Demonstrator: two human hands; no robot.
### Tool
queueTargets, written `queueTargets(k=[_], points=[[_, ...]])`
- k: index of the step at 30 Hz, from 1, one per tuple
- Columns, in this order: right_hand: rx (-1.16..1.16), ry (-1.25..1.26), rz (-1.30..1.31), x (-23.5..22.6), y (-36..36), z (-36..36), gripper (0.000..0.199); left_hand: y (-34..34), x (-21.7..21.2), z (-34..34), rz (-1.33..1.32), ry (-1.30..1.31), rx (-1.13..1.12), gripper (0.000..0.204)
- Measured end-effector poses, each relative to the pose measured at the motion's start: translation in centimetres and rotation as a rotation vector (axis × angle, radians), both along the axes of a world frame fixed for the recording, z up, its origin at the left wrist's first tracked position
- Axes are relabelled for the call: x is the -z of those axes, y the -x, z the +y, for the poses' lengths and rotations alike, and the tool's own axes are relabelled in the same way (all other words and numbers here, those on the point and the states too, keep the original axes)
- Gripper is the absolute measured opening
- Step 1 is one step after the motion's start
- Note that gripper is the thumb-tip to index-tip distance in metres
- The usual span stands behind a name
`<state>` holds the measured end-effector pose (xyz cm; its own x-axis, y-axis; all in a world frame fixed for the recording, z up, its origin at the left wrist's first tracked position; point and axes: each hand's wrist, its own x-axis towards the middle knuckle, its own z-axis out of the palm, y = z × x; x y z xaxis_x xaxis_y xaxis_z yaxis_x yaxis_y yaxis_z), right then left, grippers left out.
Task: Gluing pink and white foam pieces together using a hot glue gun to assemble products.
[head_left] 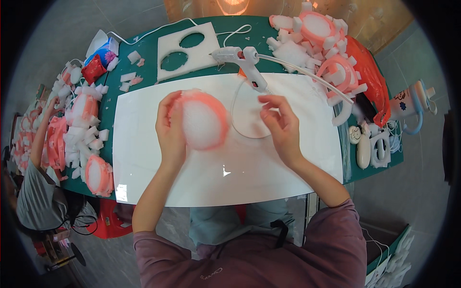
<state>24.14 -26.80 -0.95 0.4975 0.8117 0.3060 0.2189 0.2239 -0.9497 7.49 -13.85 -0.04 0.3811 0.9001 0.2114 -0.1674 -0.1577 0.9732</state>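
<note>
Foam piece just left of centre frame: rounded, white middle, ragged pink rim, slightly blurred. Left hand grips its left edge. Right hand, right of centre: fingers loosely curled, parted, below glue gun.

Smooth, glossy white sheet mirroring light along the counter's near edge, matt green counter top, grainy matt white pad with soft-looking pink rim, smooth white plastic glue gun, foam-like slab by the far edge, shiny, crinkled red plastic bag at the far right corner.
</note>
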Motion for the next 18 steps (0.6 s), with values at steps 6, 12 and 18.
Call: queueTargets(k=[6,12,18], points=[[0.218,0.034,-0.054,1.0,-2.2,1.5,0.037,0.3,0.9,1.9,-0.256,0.513,0.087,0.039],[0.226,0.051,-0.271,2.9,-5.3,3.9,0.055,-0.5,0.5,1.1,-0.025,0.349,0.219,0.062],[0.064,0.331,-0.147,1.0,-5.9,8.4,0.047,0.4,0.5,1.1,0.053,0.305,0.494,0.071]])
